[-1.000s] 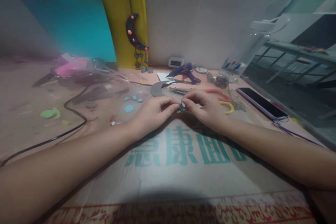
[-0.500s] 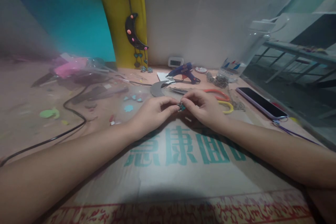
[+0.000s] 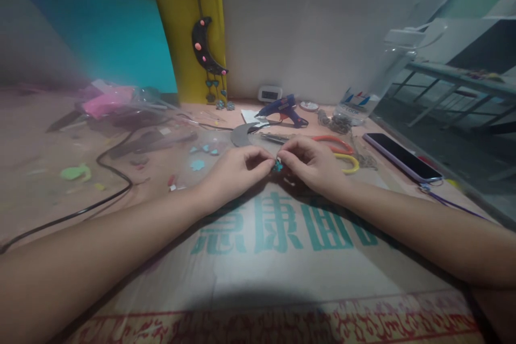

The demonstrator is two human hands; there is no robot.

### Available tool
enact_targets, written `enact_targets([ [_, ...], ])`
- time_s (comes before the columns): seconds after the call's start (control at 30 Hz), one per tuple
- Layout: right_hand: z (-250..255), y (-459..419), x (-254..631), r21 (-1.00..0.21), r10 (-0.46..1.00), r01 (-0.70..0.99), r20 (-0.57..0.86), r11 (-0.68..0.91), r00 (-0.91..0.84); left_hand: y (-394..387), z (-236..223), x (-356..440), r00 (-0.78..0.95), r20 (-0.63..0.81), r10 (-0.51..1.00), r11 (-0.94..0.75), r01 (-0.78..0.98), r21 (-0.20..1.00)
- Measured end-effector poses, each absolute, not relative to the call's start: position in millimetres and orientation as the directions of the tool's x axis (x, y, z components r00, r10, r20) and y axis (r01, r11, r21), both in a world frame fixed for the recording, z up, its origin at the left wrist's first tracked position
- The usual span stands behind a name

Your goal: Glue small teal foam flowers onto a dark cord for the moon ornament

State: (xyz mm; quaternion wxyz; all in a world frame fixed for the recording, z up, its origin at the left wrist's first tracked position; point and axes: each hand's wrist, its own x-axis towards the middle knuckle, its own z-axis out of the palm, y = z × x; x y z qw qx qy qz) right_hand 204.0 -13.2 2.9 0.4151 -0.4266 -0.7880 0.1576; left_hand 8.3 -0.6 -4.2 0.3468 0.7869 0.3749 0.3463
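Observation:
Between my two hands, over the cardboard, is a small teal flower-like piece (image 3: 277, 165) with dark parts. Thumb and fingertips of my left hand (image 3: 244, 171) pinch it from the left. My right hand (image 3: 308, 164) pinches at its upper right side, and its fingertips nearly touch those of the left. A grey crescent (image 3: 242, 135) lies just beyond my left hand. Behind my right hand lie scissors with an orange handle (image 3: 334, 144), and a yellow handle loop (image 3: 350, 164) shows beside it. Light blue cut pieces (image 3: 197, 165) rest left of my left hand.
A blue glue gun (image 3: 282, 110) lies at the back near a small digital clock (image 3: 270, 94). A phone (image 3: 403, 157) and a clear plastic jug (image 3: 363, 97) are at right. A black cord (image 3: 116, 172) crosses the left side. A dark decorated moon (image 3: 205, 51) hangs against yellow card.
The small teal piece has turned slightly between my fingertips and sits a little lower, with more of its teal face showing. Both hands stay in nearly the same place.

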Motion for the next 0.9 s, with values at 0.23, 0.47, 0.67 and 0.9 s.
enact_targets([
  [0.23,6.4,-14.5,203.5,-0.486,0.754,0.605,0.567,0.631,-0.331,-1.3,-2.3,8.0,0.483,0.309,0.819,-0.511,0.372,0.775],
  [0.47,1.9,-13.0,202.9,-0.626,0.817,0.532,0.504,0.570,-0.282,1.2,-6.9,6.0,0.492,0.254,0.833,-0.448,0.330,0.831],
  [0.67,1.3,-13.6,202.5,-0.638,0.818,0.518,0.497,0.571,-0.290,-2.3,-2.1,9.0,0.478,0.206,0.854,-0.378,0.298,0.877],
  [0.9,3.6,-14.6,201.7,-0.619,0.816,0.537,0.490,0.573,-0.306,-3.0,-2.4,11.1,0.451,0.197,0.871,-0.368,0.331,0.869],
])
